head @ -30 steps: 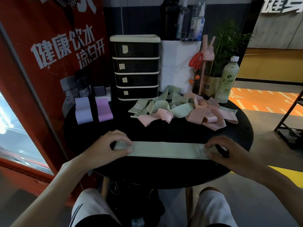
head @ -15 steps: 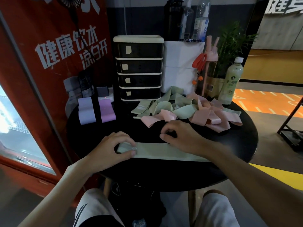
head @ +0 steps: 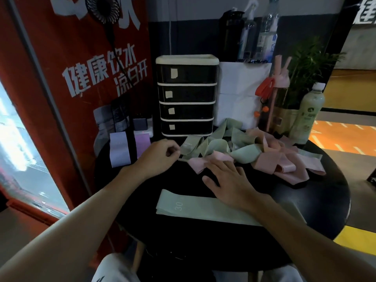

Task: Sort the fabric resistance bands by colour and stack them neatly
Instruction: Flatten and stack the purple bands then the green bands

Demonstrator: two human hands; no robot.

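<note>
While left grip curls at green band end, grasp not discernible, right grip spreads released over pink band.

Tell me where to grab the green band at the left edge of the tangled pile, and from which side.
Pinch the green band at its flat free end, which juts left out of the pile. Probably best to come from the left, where the left hand is; the band's far part is tangled in the pile.
</note>
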